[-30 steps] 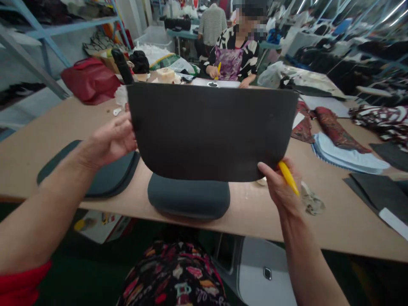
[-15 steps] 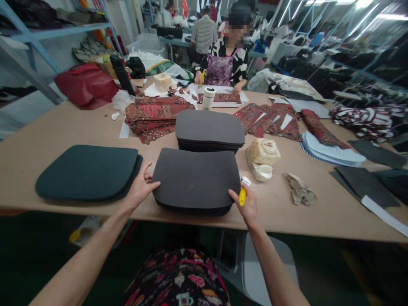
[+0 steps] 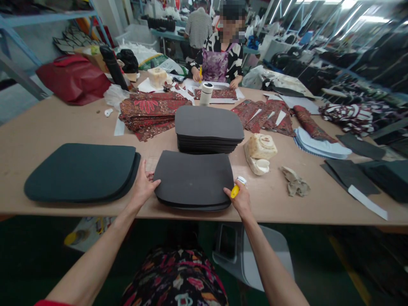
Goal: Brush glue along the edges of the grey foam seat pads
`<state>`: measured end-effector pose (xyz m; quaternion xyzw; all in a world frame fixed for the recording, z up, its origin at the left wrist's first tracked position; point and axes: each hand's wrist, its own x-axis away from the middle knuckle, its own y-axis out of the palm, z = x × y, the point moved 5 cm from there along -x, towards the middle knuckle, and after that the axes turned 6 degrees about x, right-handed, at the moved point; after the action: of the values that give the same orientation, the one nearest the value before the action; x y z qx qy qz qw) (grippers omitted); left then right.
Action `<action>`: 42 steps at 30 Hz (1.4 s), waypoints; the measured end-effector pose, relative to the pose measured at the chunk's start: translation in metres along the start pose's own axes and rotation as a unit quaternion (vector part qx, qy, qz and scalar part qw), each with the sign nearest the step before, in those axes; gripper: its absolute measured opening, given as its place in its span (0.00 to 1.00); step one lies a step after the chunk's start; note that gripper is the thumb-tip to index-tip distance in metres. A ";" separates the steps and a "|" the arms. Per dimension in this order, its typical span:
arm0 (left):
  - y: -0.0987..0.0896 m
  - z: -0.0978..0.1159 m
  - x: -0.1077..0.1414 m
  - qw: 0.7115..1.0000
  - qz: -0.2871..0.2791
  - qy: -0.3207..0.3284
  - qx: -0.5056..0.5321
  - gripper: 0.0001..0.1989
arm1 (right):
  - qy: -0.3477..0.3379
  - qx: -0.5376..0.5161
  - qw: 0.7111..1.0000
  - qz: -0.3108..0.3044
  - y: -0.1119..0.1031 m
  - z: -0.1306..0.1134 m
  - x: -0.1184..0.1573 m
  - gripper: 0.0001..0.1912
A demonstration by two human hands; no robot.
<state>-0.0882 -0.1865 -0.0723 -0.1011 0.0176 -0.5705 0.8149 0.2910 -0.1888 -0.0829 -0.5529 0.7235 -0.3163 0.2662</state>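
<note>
A dark foam pad [image 3: 194, 178] lies on top of a small pile at the near edge of the wooden table [image 3: 41, 127]. My left hand [image 3: 144, 185] rests at the pad's left edge, fingers spread and touching it. At the pad's right edge is my right hand [image 3: 240, 199], curled around a yellow-handled tool [image 3: 236, 189]. A taller stack of dark pads [image 3: 208, 128] stands just behind.
Larger dark pads [image 3: 81, 171] lie at the left. Red patterned fabric pieces [image 3: 149, 109] and a white roll [image 3: 206, 94] sit further back. A beige block [image 3: 260, 151] and a crumpled rag [image 3: 295, 182] lie at the right. A person [image 3: 221, 55] works across the table.
One second ago both hands held a dark pad up in front of me. It has since been laid flat on the pile, and my hands have settled at its sides.
</note>
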 end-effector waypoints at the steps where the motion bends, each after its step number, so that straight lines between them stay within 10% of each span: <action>1: 0.001 -0.002 0.000 1.000 -0.004 0.002 -0.003 0.53 | 0.000 0.005 1.000 -0.003 0.001 0.001 0.000 0.31; 28: 0.003 -0.032 -0.010 0.994 -0.026 0.024 -0.100 0.53 | -0.016 0.060 0.996 -0.058 0.001 -0.002 0.001 0.24; 38: 0.011 -0.006 -0.003 0.978 -0.043 0.065 -0.192 0.46 | -0.003 0.075 0.995 -0.063 0.002 -0.002 0.000 0.24; 42: 0.036 0.024 0.020 0.930 -0.073 0.220 -0.284 0.26 | 0.004 0.077 0.995 -0.065 0.003 -0.003 -0.001 0.23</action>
<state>-0.0442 -0.1902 -0.0535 -0.2017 0.3502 -0.6071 0.6842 0.2870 -0.1870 -0.0833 -0.5754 0.6602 -0.3903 0.2841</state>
